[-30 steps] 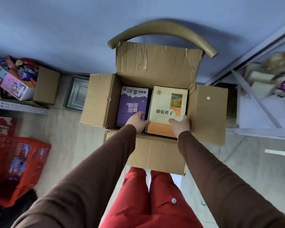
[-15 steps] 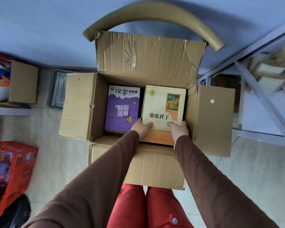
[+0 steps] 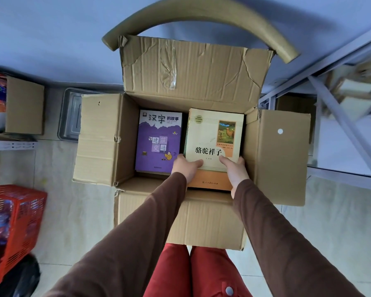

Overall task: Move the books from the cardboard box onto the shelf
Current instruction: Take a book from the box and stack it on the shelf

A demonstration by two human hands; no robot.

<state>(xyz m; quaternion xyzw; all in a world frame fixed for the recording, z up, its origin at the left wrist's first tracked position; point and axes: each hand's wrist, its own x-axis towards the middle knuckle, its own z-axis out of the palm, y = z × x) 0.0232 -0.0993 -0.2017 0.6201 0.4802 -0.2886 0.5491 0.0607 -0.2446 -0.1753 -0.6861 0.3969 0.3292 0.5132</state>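
An open cardboard box (image 3: 101, 140) sits on a chair in front of me, its flaps spread out. Inside on the left lies a purple book (image 3: 159, 142). On the right is a cream and orange book (image 3: 214, 133), the top of a stack raised a little above the box floor. My left hand (image 3: 185, 168) grips the stack's near left corner, thumb on the cover. My right hand (image 3: 235, 170) grips the near right corner the same way. The white metal shelf (image 3: 341, 174) stands to the right.
The chair's curved olive backrest (image 3: 201, 16) arches behind the box. A red plastic basket (image 3: 13, 228) stands at the lower left. A smaller cardboard box (image 3: 24, 106) and a metal tray (image 3: 71, 114) lie at the left by the wall. Several pale packages sit blurred on the right shelf.
Both hands closed on the near corners of the cream book stack and lifted it slightly toward me. The view moved closer to the box.
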